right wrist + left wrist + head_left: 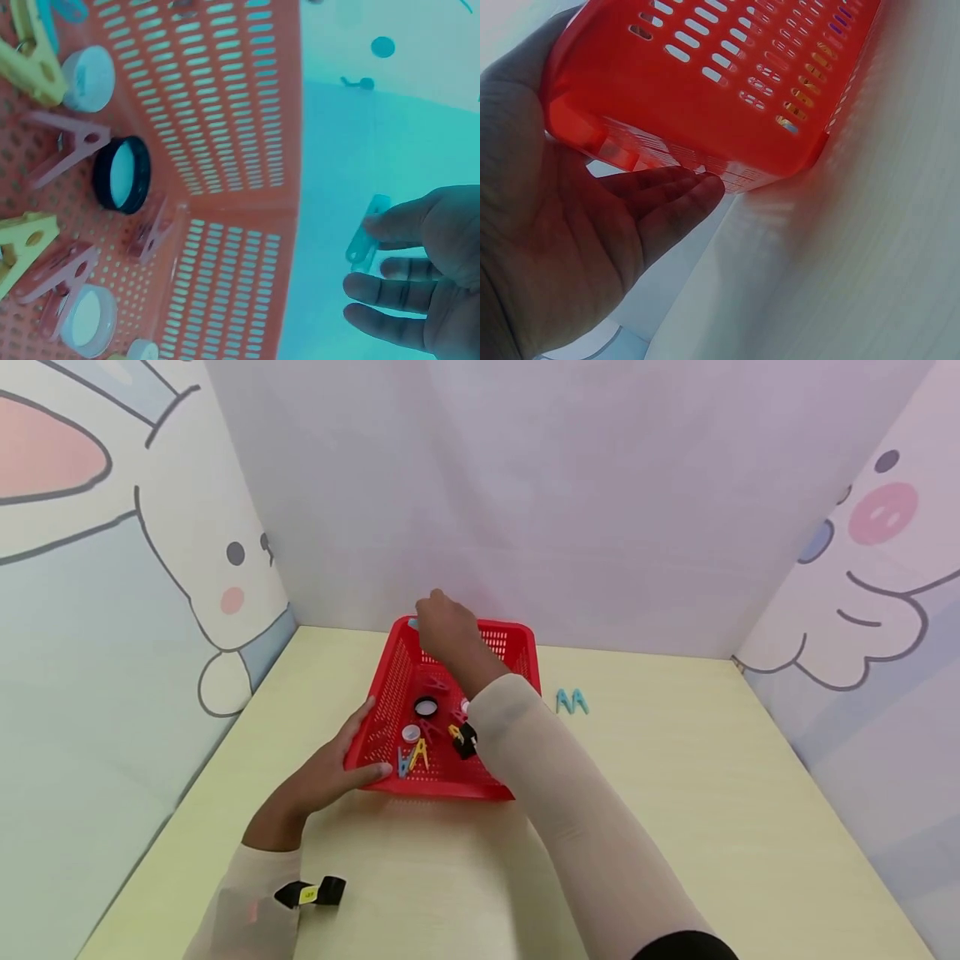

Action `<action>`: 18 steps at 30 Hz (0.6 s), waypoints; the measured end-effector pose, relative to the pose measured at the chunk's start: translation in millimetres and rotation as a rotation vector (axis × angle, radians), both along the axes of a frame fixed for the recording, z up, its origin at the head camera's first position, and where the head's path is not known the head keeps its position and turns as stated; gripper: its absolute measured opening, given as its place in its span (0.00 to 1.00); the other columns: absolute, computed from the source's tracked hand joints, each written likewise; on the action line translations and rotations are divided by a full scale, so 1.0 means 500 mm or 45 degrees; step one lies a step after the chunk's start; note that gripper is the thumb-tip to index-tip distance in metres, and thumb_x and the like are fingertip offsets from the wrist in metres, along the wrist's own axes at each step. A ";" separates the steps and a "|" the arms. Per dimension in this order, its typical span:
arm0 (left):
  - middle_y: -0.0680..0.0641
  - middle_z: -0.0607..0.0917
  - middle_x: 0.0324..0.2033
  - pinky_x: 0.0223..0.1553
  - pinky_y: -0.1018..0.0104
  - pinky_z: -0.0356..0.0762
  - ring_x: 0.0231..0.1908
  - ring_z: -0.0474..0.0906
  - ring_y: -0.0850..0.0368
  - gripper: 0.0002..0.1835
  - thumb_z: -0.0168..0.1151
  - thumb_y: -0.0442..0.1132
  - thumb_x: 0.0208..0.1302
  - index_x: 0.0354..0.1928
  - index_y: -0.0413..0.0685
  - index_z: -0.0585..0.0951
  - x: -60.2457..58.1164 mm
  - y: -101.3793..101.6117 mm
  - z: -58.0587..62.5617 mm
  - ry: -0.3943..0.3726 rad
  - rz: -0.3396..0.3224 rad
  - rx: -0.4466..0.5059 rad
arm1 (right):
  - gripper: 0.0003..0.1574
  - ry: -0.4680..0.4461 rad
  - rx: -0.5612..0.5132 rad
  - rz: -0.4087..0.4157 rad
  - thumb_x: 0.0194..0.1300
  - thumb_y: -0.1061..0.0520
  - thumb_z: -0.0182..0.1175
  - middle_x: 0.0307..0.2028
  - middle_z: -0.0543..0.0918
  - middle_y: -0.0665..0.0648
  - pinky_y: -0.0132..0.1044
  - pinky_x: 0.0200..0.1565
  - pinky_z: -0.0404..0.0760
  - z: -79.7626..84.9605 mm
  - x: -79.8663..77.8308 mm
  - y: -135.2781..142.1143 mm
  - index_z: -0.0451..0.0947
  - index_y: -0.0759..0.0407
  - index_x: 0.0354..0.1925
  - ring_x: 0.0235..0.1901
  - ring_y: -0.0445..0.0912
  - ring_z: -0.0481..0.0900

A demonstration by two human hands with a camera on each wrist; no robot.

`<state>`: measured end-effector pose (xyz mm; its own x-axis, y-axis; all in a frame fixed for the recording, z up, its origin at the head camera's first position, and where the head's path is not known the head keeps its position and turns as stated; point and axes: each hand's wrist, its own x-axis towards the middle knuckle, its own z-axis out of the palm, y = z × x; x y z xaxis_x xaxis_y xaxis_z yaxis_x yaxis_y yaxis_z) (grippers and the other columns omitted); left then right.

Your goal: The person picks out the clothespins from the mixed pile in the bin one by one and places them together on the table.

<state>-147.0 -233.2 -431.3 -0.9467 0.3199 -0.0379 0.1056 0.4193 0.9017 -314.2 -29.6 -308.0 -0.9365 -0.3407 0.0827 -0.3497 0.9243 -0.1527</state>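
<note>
A red perforated basket stands on the table, and my left hand holds its near left corner. The thumb lies over the rim while the fingers run along the outer side wall, as the left wrist view shows. My right hand is above the basket's far part, pinching a blue clothespin between thumb and fingers. Inside the basket lie a yellow clothespin, a blue one, several pink ones, a black-rimmed lid and a white cap. My right forearm hides part of the contents.
Two light-blue clothespins stand side by side on the pale table, right of the basket. Behind the table rises a plain pale backdrop. Walls with cartoon animals flank both sides.
</note>
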 end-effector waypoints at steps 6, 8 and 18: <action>0.33 0.65 0.78 0.51 0.48 0.94 0.76 0.65 0.26 0.68 0.81 0.49 0.62 0.90 0.64 0.39 0.000 0.000 -0.002 -0.015 0.002 0.004 | 0.33 -0.105 -0.229 0.010 0.84 0.45 0.58 0.59 0.83 0.57 0.41 0.61 0.88 0.030 0.015 -0.008 0.65 0.53 0.77 0.54 0.48 0.84; 0.33 0.64 0.79 0.51 0.48 0.93 0.76 0.64 0.26 0.68 0.80 0.49 0.62 0.90 0.64 0.39 -0.001 0.000 -0.004 -0.023 0.005 -0.001 | 0.33 -0.119 -0.294 -0.003 0.85 0.44 0.56 0.59 0.83 0.57 0.40 0.61 0.87 0.039 0.023 -0.007 0.63 0.54 0.78 0.55 0.49 0.84; 0.33 0.64 0.79 0.51 0.48 0.94 0.76 0.64 0.27 0.67 0.80 0.48 0.63 0.90 0.65 0.39 -0.011 -0.010 -0.005 -0.016 0.010 -0.005 | 0.24 -0.033 -0.432 0.012 0.81 0.43 0.62 0.52 0.84 0.51 0.39 0.59 0.88 0.063 0.069 0.032 0.74 0.52 0.65 0.51 0.45 0.83</action>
